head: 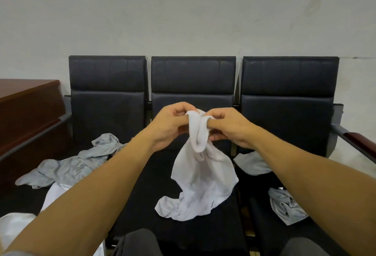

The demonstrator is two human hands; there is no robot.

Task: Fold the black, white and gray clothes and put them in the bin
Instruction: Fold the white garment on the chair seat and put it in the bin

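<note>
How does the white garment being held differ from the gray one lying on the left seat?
The white garment is lifted; the left hand and right hand pinch its top edge, and its lower part drapes onto the middle seat. The gray garment lies untouched and spread out on the left seat. The white one hangs bunched and narrow; the gray one sprawls wide. Both are crumpled and unfolded.

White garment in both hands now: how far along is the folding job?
Early, it seems. Done: nothing folded shows, and no bin is in view. In hand: left hand and right hand pinch the white garment by its top edge over the middle seat. Left: the gray garment at left, a gray piece and a white piece at right, all crumpled.
</note>
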